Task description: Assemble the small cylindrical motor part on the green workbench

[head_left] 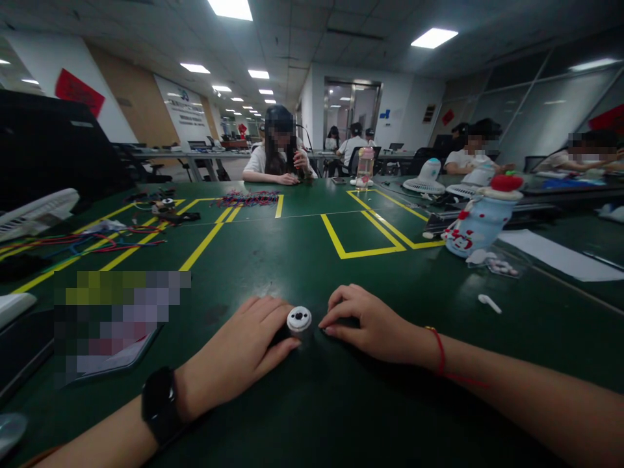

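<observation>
A small dark object with a round white cap [299, 320] stands on the green table [312, 260] near the front edge. My left hand [238, 354] lies flat beside it, fingers curled around its dark base, a black watch on the wrist. My right hand [365, 323] rests palm down just to its right, fingertips touching the table next to the cap; a red string circles that wrist. Whether the left fingers truly grip the base is hard to see.
Yellow tape lines [363, 244] mark boxes on the table. A pale blue snowman-shaped bottle [480, 218] stands at the right, a white earbud [489, 302] near it. Coloured wires [97, 240] lie left. A person [279, 153] sits across the table; others sit at the right.
</observation>
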Available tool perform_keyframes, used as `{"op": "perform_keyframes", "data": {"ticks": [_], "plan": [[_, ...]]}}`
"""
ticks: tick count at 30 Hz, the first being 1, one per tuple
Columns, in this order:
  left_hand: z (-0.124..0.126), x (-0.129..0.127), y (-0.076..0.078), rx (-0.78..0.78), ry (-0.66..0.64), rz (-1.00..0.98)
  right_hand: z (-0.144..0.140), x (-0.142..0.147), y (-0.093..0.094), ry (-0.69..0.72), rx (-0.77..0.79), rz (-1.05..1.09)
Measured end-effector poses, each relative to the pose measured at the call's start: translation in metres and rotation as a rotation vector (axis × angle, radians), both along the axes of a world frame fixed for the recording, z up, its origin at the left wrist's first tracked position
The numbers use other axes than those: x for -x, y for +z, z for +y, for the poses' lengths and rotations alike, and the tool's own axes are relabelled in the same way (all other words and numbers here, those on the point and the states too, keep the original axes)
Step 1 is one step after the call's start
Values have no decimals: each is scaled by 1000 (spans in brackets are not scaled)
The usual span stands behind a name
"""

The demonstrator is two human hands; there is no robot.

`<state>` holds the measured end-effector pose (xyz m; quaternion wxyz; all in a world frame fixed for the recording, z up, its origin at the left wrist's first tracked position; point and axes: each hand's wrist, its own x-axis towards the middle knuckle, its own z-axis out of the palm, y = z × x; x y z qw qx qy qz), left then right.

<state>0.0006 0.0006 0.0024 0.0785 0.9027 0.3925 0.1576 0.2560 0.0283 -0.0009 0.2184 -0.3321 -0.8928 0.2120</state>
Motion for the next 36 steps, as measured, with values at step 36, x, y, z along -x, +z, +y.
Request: {"op": "perform_keyframes", "data": {"ticks": [36], "plan": [[-2,-3,6,-177,18,216,-10,30,18,29,-105,427]]}}
